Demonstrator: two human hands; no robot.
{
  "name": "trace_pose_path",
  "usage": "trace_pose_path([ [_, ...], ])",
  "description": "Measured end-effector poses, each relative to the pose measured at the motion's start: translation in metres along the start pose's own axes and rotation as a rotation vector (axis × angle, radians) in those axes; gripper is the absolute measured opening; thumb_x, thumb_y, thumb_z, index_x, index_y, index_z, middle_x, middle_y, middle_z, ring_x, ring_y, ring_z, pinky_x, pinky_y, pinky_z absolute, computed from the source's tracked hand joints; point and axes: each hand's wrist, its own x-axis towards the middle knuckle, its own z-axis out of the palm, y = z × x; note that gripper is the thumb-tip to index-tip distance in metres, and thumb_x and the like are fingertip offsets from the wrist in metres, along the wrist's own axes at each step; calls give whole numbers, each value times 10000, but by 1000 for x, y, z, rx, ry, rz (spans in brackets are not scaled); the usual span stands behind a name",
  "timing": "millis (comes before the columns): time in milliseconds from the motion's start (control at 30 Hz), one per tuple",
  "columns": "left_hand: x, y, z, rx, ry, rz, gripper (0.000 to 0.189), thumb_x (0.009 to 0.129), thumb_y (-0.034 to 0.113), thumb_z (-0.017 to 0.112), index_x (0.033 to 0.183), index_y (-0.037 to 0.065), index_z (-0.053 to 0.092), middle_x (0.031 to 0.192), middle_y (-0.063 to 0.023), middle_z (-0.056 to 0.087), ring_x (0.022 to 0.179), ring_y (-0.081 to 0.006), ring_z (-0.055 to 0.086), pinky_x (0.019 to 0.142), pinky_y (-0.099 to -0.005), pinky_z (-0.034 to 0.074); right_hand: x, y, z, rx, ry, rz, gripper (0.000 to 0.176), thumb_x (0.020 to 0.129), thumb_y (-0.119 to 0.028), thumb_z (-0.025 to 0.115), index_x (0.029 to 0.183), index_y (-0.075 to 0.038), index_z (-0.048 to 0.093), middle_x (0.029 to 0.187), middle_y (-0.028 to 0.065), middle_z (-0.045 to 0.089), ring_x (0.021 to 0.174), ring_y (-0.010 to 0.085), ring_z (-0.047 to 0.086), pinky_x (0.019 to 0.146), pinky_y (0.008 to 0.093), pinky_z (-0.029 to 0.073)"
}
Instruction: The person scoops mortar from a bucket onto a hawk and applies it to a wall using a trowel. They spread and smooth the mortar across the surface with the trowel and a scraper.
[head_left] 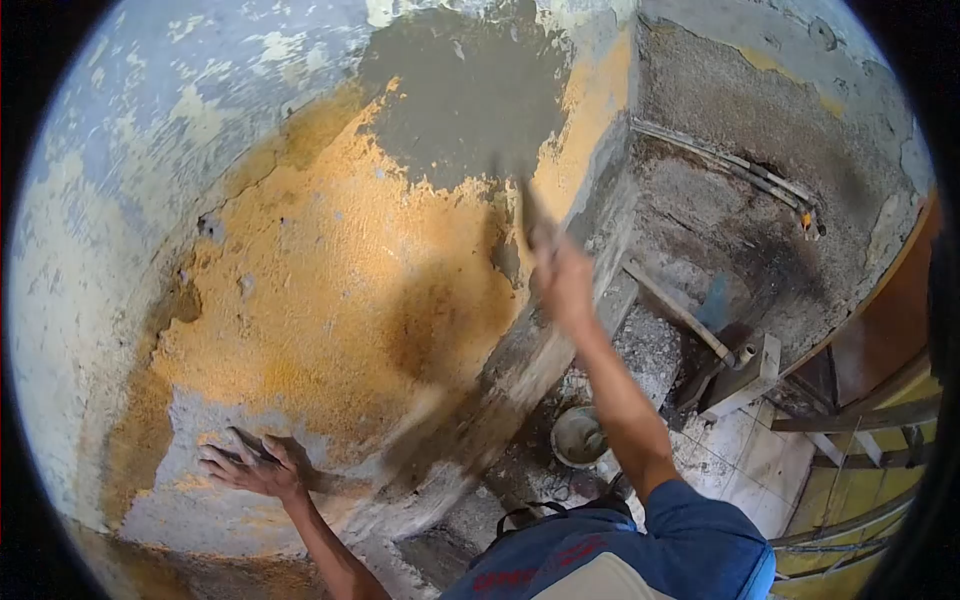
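My right hand (562, 285) is closed around the handle of a trowel (532, 205), which is blurred and seen nearly edge-on. Its blade points up at the wall, close to the lower right edge of a patch of wet-looking grey mortar (465, 95). Below that patch the wall (330, 270) is bare, rough and orange. My left hand (250, 467) rests with spread fingers on a greyish part of the wall, low on the left, and holds nothing.
A bucket (580, 437) with grey contents stands on the floor below my right arm. Nearby lie a wooden-handled tool (680, 315) and a wooden block (745, 380). Pipes (730, 160) run along the right wall. Wooden framing (860, 430) stands at far right.
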Motion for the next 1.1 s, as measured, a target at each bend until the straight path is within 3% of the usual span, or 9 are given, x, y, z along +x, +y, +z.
trace_pose_path([
  [133, -6, -3, -2, 15, -28, -11, 564, 1069, 509, 439, 1506, 170, 549, 1687, -171, 249, 1537, -456, 224, 1207, -671, 176, 105, 111, 19, -236, 177, -34, 338, 1069, -271, 527, 1091, 42, 653, 820, 288, 683, 741, 370, 715, 666, 515, 534],
  [233, -3, -1, 5, 38, -17, -30, 575, 1067, 520, 431, 1513, 173, 538, 1687, -175, 247, 1538, -459, 217, 1209, -669, 177, 104, 59, 57, -147, -97, 240, 339, 1036, -234, 538, 1251, 10, 636, 930, 264, 717, 766, 346, 730, 671, 480, 593],
  [300, -3, 0, 1, 38, -14, -4, 568, 1071, 520, 422, 1518, 185, 523, 1678, -206, 249, 1535, -485, 209, 1192, -690, 194, 57, 33, 111, -358, 202, -174, 472, 963, -117, 585, 1414, 12, 539, 1024, 229, 735, 787, 345, 734, 616, 469, 584],
  [333, -6, -2, 2, 51, -20, -8, 575, 1069, 523, 424, 1511, 173, 534, 1674, -208, 258, 1534, -490, 210, 1195, -685, 194, 38, -13, 98, -206, -152, 124, 558, 928, -64, 603, 1468, 23, 491, 1275, 281, 654, 958, 334, 730, 641, 454, 600],
  [500, -10, -6, 3, 58, -37, -25, 595, 1064, 542, 416, 1527, 180, 513, 1677, -199, 262, 1531, -476, 226, 1202, -680, 188, -37, -29, 55, -62, 56, -583, 544, 951, -27, 574, 1487, 8, 485, 1093, 242, 723, 839, 334, 730, 643, 435, 610],
  [633, -8, -6, 4, 80, -16, 0, 611, 1061, 562, 399, 1542, 198, 495, 1678, -195, 265, 1529, -457, 245, 1214, -667, 182, 45, -21, -28, -187, -252, 45, 483, 950, -44, 596, 1429, -104, 594, 1096, 202, 738, 879, 298, 760, 759, 411, 609],
  [667, -9, -6, 3, 82, -24, -7, 605, 1060, 559, 401, 1544, 207, 494, 1679, -198, 264, 1533, -452, 239, 1215, -666, 180, 82, 17, -18, -80, 70, -249, 455, 999, -62, 565, 1449, -129, 581, 1084, 229, 735, 853, 284, 756, 741, 392, 598],
  [867, -5, -2, 1, 77, -34, -17, 595, 1067, 533, 405, 1538, 181, 499, 1684, -205, 247, 1537, -448, 237, 1211, -672, 174, 214, -27, 13, -144, 240, -526, 435, 1022, -144, 564, 1457, -166, 564, 1222, 190, 706, 982, 350, 734, 795, 450, 605],
  [1100, -3, 1, 1, 82, -41, -7, 591, 1070, 514, 417, 1569, 198, 434, 1672, -238, 244, 1526, -509, 219, 1188, -701, 198, 64, -34, 78, -258, 40, -746, 523, 950, -82, 620, 1466, -55, 533, 1302, 219, 670, 1144, 368, 695, 795, 434, 628],
])
